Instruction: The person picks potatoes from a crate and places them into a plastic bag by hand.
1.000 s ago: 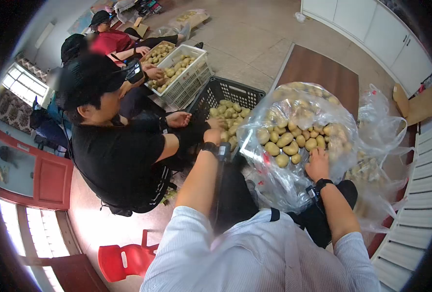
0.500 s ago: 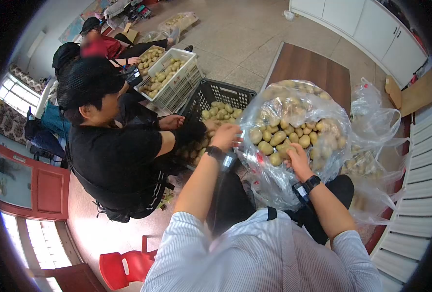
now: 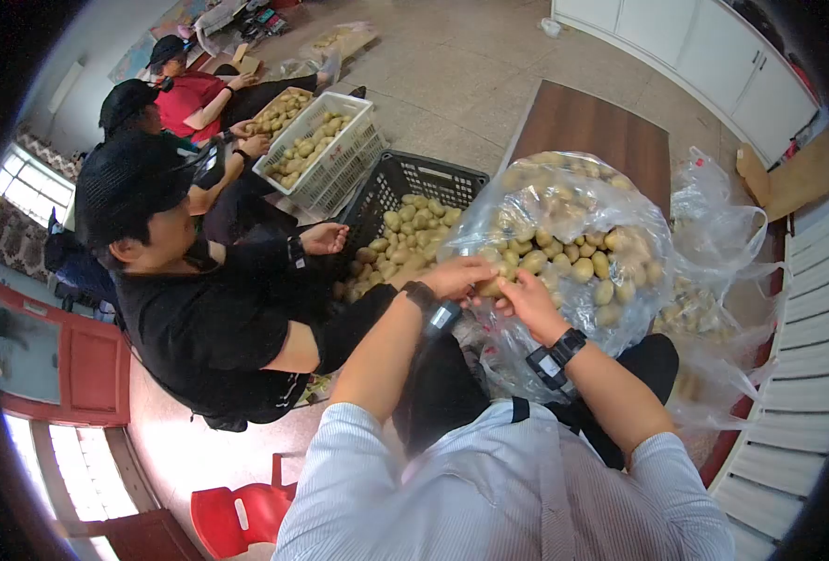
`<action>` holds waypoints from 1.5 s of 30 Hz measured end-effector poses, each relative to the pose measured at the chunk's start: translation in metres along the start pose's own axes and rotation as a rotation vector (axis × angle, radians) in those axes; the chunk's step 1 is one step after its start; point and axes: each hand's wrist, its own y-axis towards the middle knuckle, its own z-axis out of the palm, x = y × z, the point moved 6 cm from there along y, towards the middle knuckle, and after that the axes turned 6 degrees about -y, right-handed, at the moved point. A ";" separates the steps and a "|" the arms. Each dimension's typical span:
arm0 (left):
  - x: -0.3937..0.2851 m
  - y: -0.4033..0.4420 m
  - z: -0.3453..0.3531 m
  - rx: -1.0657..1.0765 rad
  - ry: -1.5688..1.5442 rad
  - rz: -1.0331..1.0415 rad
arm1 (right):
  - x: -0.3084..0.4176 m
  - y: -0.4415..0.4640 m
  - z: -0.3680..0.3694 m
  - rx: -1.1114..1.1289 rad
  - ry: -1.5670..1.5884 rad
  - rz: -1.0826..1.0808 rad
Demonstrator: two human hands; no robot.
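Note:
My left hand (image 3: 459,278) and my right hand (image 3: 532,305) meet at the near left edge of a large clear plastic bag (image 3: 643,220). Between their fingertips is a greenish-brown kiwifruit (image 3: 491,287), partly covered by the fingers of both hands. Many loose kiwifruit (image 3: 581,270) fill the bag's opening just beyond. Left of my left hand stands a black crate (image 3: 444,175) with more kiwifruit (image 3: 413,227) in it.
A co-worker in black (image 3: 218,327) sits close on my left, an arm reaching by the crate. Beyond are a white crate (image 3: 340,178) of kiwifruit and two more people. A brown board (image 3: 587,126) lies behind the bag; plastic bags (image 3: 714,309) stand right, a red chair (image 3: 242,514) behind left.
My right hand has come out of the bag's middle toward the left with a kiwifruit. My left hand has moved down and right to meet it. The co-worker beside me has leaned back left.

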 end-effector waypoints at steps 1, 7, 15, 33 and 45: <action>0.003 0.006 -0.001 0.010 0.078 -0.007 | 0.003 -0.003 -0.004 -0.036 -0.161 -0.027; -0.008 -0.011 0.009 -0.007 0.033 -0.049 | 0.010 -0.023 -0.025 -0.263 -0.727 -0.399; -0.007 -0.004 -0.021 -0.134 -0.103 0.053 | -0.014 -0.059 -0.092 -0.433 -1.454 -0.351; 0.022 0.005 -0.084 -0.371 -0.276 0.036 | -0.050 -0.069 -0.130 -0.312 -1.802 -0.538; 0.024 0.000 -0.092 -0.435 -0.184 -0.020 | -0.043 -0.048 -0.149 -0.132 -1.909 -0.346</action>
